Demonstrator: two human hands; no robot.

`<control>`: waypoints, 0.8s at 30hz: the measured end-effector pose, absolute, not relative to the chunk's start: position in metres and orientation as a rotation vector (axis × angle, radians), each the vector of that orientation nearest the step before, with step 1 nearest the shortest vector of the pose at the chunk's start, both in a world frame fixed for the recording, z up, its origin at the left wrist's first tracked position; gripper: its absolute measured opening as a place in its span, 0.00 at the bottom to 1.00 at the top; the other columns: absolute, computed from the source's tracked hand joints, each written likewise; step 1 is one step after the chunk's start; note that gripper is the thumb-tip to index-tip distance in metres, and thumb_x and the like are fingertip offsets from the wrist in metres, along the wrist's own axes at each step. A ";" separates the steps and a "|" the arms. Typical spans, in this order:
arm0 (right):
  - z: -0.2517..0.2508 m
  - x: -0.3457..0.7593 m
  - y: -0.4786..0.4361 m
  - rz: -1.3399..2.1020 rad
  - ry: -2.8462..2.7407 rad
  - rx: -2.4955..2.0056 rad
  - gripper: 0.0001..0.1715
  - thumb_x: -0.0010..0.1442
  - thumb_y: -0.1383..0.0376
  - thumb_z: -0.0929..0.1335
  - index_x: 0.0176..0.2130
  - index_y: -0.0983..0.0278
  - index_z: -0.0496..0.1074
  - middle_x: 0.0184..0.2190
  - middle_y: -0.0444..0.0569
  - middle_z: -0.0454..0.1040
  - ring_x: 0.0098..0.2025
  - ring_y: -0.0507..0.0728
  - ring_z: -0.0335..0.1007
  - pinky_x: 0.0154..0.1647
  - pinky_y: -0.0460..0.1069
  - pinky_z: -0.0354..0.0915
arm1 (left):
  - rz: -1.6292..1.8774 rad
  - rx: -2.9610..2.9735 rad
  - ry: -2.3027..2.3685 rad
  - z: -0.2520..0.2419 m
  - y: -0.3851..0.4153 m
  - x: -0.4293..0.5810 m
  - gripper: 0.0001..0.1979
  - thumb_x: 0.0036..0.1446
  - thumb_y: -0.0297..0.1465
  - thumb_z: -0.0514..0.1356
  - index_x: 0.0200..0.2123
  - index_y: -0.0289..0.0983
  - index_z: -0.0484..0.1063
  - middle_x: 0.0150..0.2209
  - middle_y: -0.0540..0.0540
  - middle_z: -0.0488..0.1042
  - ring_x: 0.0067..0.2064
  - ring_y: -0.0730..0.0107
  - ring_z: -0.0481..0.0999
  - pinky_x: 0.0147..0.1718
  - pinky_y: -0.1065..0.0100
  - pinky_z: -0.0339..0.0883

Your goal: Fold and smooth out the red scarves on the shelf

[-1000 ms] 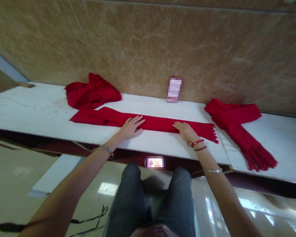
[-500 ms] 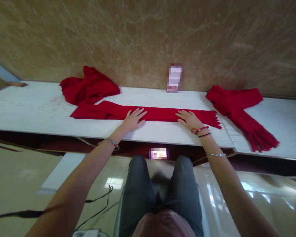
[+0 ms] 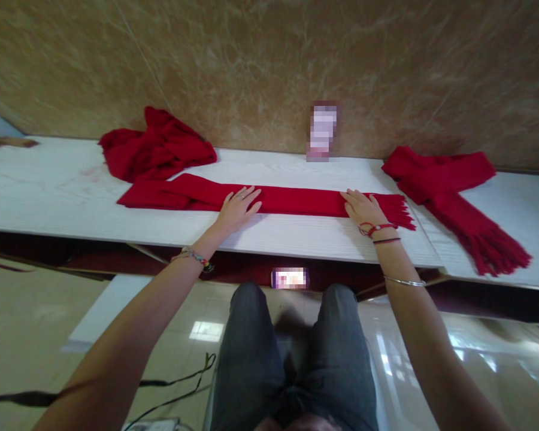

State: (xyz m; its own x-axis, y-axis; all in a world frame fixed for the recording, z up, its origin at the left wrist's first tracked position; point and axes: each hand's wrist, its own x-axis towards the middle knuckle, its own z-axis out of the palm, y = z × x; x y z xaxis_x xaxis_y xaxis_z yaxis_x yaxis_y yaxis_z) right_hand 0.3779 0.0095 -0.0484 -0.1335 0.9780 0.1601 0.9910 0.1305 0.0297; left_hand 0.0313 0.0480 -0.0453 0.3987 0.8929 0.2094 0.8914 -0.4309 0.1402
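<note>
A long red scarf (image 3: 300, 201) lies folded into a narrow strip across the white table, its fringe pointing right and its left part looser and wider. My left hand (image 3: 237, 209) rests on the strip left of its middle, fingers stretched out. Close to the fringed end, my right hand (image 3: 365, 209) lies on the cloth with its fingers extended over it. Neither hand grips the cloth. A crumpled red cloth (image 3: 159, 149) sits behind the scarf's left part. On the right lies another red scarf (image 3: 449, 197), bent over itself, fringe toward the front.
The white tabletop (image 3: 296, 236) runs along a brown marbled wall (image 3: 251, 72), with a seam near its right part. A blurred-out upright item (image 3: 322, 131) stands at the wall. Another blurred-out item (image 3: 290, 278) is below the front edge, above my knees. Black straps (image 3: 179, 378) hang at lower left.
My right hand has slid right along the scarf toward the fringe. My left hand stays on about the same part of the cloth. The view has shifted slightly.
</note>
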 end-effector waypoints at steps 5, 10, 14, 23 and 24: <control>-0.057 0.378 0.017 -0.234 -2.312 -1.832 0.28 0.65 0.60 0.53 0.59 0.66 0.62 0.61 0.58 0.61 0.62 0.63 0.55 0.57 0.64 0.56 | 0.510 2.547 1.840 -0.047 0.050 0.032 0.24 0.64 0.36 0.42 0.59 0.38 0.63 0.63 0.42 0.58 0.64 0.58 0.56 0.59 0.51 0.50; -0.057 0.366 0.020 -0.262 -2.367 -1.840 0.28 0.65 0.61 0.54 0.60 0.65 0.61 0.61 0.56 0.60 0.62 0.63 0.55 0.58 0.64 0.55 | 0.546 2.484 1.958 -0.050 0.053 0.031 0.23 0.64 0.35 0.42 0.57 0.38 0.65 0.62 0.42 0.59 0.63 0.55 0.57 0.58 0.47 0.52; -0.057 0.367 0.020 -0.228 -2.395 -1.869 0.28 0.65 0.63 0.54 0.61 0.64 0.60 0.62 0.55 0.58 0.63 0.62 0.54 0.59 0.64 0.55 | 0.506 2.488 1.994 -0.050 0.054 0.031 0.23 0.63 0.34 0.42 0.57 0.37 0.65 0.62 0.42 0.60 0.63 0.55 0.58 0.58 0.48 0.53; -0.035 0.354 0.044 -0.175 -2.457 -1.787 0.28 0.64 0.57 0.55 0.60 0.62 0.61 0.61 0.57 0.59 0.62 0.67 0.55 0.55 0.69 0.58 | 0.451 2.510 2.008 -0.049 0.054 0.033 0.23 0.62 0.33 0.44 0.57 0.36 0.64 0.61 0.41 0.62 0.62 0.56 0.59 0.58 0.49 0.54; -0.032 0.346 0.047 -0.176 -2.465 -1.730 0.29 0.65 0.55 0.55 0.61 0.62 0.59 0.63 0.56 0.57 0.63 0.66 0.52 0.56 0.68 0.56 | 0.460 2.518 2.009 -0.049 0.054 0.032 0.23 0.62 0.33 0.44 0.57 0.36 0.64 0.61 0.41 0.61 0.62 0.56 0.59 0.57 0.49 0.54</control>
